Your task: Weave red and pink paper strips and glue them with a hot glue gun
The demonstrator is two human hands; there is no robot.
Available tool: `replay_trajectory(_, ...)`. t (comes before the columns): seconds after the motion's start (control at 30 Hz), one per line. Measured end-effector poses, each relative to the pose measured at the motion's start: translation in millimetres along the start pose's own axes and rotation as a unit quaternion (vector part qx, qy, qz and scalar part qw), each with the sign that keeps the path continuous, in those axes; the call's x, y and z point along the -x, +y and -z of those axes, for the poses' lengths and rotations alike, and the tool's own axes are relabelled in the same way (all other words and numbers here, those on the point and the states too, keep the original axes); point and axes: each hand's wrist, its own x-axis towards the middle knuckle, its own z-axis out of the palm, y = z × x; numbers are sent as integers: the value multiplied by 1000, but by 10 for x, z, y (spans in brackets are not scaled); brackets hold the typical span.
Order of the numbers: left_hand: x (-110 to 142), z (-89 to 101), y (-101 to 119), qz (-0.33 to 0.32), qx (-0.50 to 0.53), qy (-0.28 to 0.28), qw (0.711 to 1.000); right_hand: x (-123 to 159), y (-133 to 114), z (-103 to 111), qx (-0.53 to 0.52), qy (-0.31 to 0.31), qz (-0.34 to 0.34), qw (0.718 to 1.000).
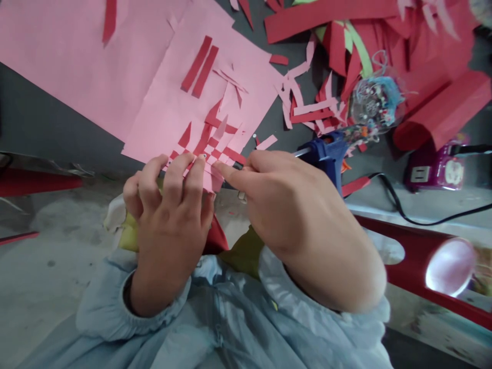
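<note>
A small piece of woven paper strips (213, 154), red and pink in a checked pattern, lies at the table's front edge on a large pink sheet (154, 123). Over its left part curve the fingers of my left hand (172, 205), pressing on it, with the thumb below its lower edge. My right hand (288, 200) is closed except for the index finger, whose tip touches the weave's right side. A dark bit shows by the curled fingers; what it belongs to is hidden. Two loose red strips (200, 64) lie further up the sheet.
Red and pink paper scraps (311, 107) are heaped at right. A blue glue gun (325, 156) lies beyond my right hand, near a clear container of beads (376, 100). A red paper roll (442, 110), a purple socket block (436, 166) and a black cord (397, 207) are further right.
</note>
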Motion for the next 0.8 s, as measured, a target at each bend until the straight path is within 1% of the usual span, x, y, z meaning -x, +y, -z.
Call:
replay_trajectory(0.13, 4, 1, -2, -3, -2, -8, 1000, -42, 26, -13, -8, -12, 8, 1000)
replay_trajectory(0.27, 2, 9, 1, -2, 7, -5, 1000, -104, 21, -69, -19, 26, -21, 999)
replay_trajectory(0.37, -1, 6, -1, -4, -1, -4, 1000, -139, -7, -106, -25, 42, -23, 999)
replay_trajectory(0.47, -4, -1, -2, -13, -17, -4, 1000, -175, -39, -86, -37, 42, -18, 998)
replay_trajectory(0.57, -5, 5, 3, -22, -29, 5, 999, -214, -65, -48, -35, 56, -30, 997)
replay_trajectory(0.63, -1, 17, 10, -20, -35, -4, 999, -236, -74, -50, -32, 65, -29, 997)
replay_trajectory(0.73, 8, 34, 13, -10, -31, -22, 999, -257, -67, -78, -33, 55, -14, 998)
replay_trajectory(0.8, 13, 41, 5, -4, -18, -24, 1000, -258, -53, -72, -35, 28, -31, 999)
